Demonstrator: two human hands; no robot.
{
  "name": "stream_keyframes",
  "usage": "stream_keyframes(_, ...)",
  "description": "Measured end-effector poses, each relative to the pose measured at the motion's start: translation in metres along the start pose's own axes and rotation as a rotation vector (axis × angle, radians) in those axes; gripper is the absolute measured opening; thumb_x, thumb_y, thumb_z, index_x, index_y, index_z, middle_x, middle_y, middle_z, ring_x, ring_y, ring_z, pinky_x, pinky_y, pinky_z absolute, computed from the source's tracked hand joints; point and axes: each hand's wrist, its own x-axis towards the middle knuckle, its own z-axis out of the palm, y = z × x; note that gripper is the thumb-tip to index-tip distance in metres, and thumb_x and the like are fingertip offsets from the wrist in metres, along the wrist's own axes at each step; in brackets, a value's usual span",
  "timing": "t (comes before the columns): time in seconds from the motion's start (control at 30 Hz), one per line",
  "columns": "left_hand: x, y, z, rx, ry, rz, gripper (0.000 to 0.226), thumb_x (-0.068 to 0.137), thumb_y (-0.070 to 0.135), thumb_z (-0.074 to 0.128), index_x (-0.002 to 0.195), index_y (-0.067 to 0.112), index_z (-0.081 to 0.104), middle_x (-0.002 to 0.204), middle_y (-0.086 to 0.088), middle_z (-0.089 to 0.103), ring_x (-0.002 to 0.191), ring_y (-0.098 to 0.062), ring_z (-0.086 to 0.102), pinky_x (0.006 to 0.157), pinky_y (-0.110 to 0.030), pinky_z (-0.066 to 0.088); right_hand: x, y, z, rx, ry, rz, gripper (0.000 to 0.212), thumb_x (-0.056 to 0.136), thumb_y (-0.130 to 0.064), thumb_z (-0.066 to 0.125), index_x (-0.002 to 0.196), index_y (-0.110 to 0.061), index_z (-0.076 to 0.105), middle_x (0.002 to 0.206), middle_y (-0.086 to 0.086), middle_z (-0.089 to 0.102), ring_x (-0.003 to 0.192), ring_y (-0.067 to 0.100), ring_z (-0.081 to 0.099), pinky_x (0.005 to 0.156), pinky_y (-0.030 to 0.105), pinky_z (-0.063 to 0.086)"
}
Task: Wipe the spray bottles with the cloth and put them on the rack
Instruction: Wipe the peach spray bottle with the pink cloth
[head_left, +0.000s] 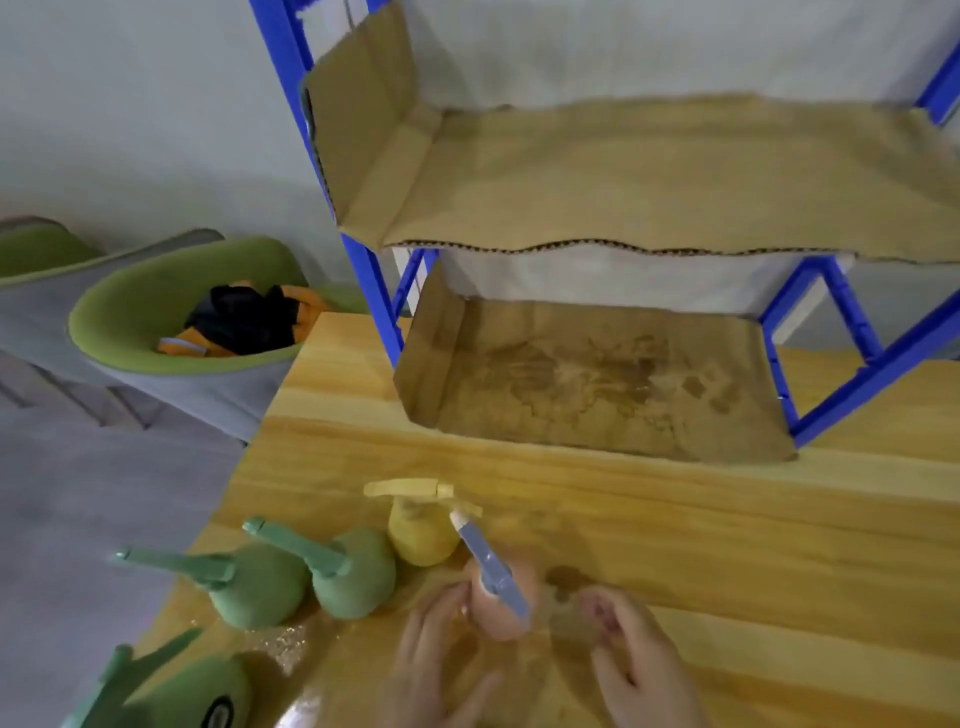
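Wooden counter (675, 519) before blue rack (374, 291): pink spray bottle (498, 597) is gripped by left hand (441, 639); right hand's (634, 660) closure cannot be told. Cloth unseen. Neighbouring yellow bottle (421, 535) could be toppled by a careless lift.

No readable text anywhere — the nearest green spray bottle (202, 691) carries a dark oval label, but its marking is too blurred to read.

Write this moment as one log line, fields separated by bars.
step: wiping | hands: around pink bottle, blurred | cloth: not discernible | waiting: yellow bottle, three green | rack: no bottles
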Motion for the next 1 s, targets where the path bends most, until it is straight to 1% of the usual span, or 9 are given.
stream_keyframes(0.07,0.018,-0.005,0.004,0.003,0.077,0.058,0.07,0.082,0.066,0.061,0.143,0.039,0.037,0.143,0.02,0.042,0.131,-0.004,0.045,0.1,-0.01,0.037,0.012,0.002,0.001,-0.011,-0.046,-0.056,0.068,0.074,-0.027,0.047,0.109,-0.083,0.028,0.12,-0.016,0.056,0.108,-0.023,0.049,0.087,-0.002,0.035)
stream_keyframes(0.23,0.027,0.002,0.016,-0.098,0.145,0.117,0.065,0.079,0.045,0.069,0.138,0.03,0.043,0.138,0.011,0.052,0.127,-0.007,0.05,0.101,-0.014,0.037,0.017,0.025,0.02,-0.053,-0.054,-0.195,0.056,0.078,-0.048,0.046,0.112,-0.083,0.02,0.125,-0.021,0.051,0.114,-0.015,0.05,0.089,0.002,0.039)
stream_keyframes(0.3,0.035,0.003,0.016,-0.141,0.156,0.086,0.063,0.08,0.055,0.068,0.133,0.027,0.049,0.131,0.006,0.058,0.124,-0.011,0.054,0.099,-0.019,0.042,0.017,0.025,0.019,-0.091,-0.016,-0.265,0.048,0.085,-0.049,0.05,0.115,-0.075,0.023,0.126,-0.024,0.049,0.114,-0.012,0.049,0.091,0.006,0.039)
stream_keyframes(0.37,0.039,0.009,0.017,-0.248,0.133,-0.015,0.064,0.074,0.063,0.069,0.127,0.033,0.052,0.124,0.011,0.062,0.119,-0.012,0.057,0.095,-0.022,0.046,0.01,0.031,0.018,-0.174,-0.009,-0.319,0.045,0.092,-0.042,0.055,0.12,-0.063,0.026,0.124,-0.031,0.042,0.112,-0.019,0.042,0.092,0.0,0.031)
stream_keyframes(0.47,0.042,0.01,0.02,-0.327,0.116,0.0,0.054,0.071,0.049,0.071,0.12,0.032,0.055,0.113,0.017,0.064,0.109,-0.01,0.06,0.088,-0.022,0.048,-0.004,0.045,0.015,-0.264,0.044,-0.364,0.048,0.09,-0.042,0.058,0.131,-0.049,0.035,0.122,-0.029,0.044,0.114,-0.018,0.041,0.094,-0.004,0.022)
stream_keyframes(0.6,0.046,0.007,0.023,-0.334,0.167,0.047,0.036,0.085,0.023,0.073,0.115,0.035,0.058,0.107,0.022,0.065,0.107,-0.009,0.059,0.092,-0.029,0.047,-0.026,0.056,0.017,-0.3,0.135,-0.37,0.048,0.092,-0.038,0.057,0.136,-0.039,0.039,0.124,-0.018,0.052,0.12,-0.003,0.047,0.104,0.018,0.036)
stream_keyframes(0.7,0.048,0.006,0.026,-0.346,0.214,0.096,0.029,0.089,0.015,0.069,0.114,0.027,0.06,0.105,0.02,0.064,0.101,-0.003,0.058,0.091,-0.025,0.044,-0.043,0.059,0.012,-0.309,0.19,-0.327,0.045,0.095,-0.032,0.057,0.137,-0.034,0.041,0.122,-0.015,0.052,0.119,0.003,0.047,0.101,0.022,0.038)
stream_keyframes(0.87,0.039,0.005,0.032,-0.428,0.25,0.139,0.024,0.092,0.017,0.065,0.113,0.028,0.06,0.109,0.011,0.066,0.105,-0.012,0.06,0.094,-0.03,0.048,-0.077,0.097,-0.013,-0.528,0.458,-0.301,0.031,0.089,-0.012,0.062,0.119,-0.016,0.061,0.115,0.005,0.065,0.109,0.028,0.059,0.096,0.041,0.048)
stream_keyframes(1.0,0.035,0.008,0.034,-0.407,0.203,0.189,0.025,0.096,0.017,0.06,0.12,0.023,0.06,0.111,0.014,0.064,0.103,0.002,0.058,0.087,-0.013,0.045,-0.104,0.133,-0.046,-0.672,0.749,-0.082,0.022,0.083,-0.002,0.062,0.104,-0.006,0.069,0.102,0.017,0.068,0.091,0.041,0.063,0.076,0.048,0.052)
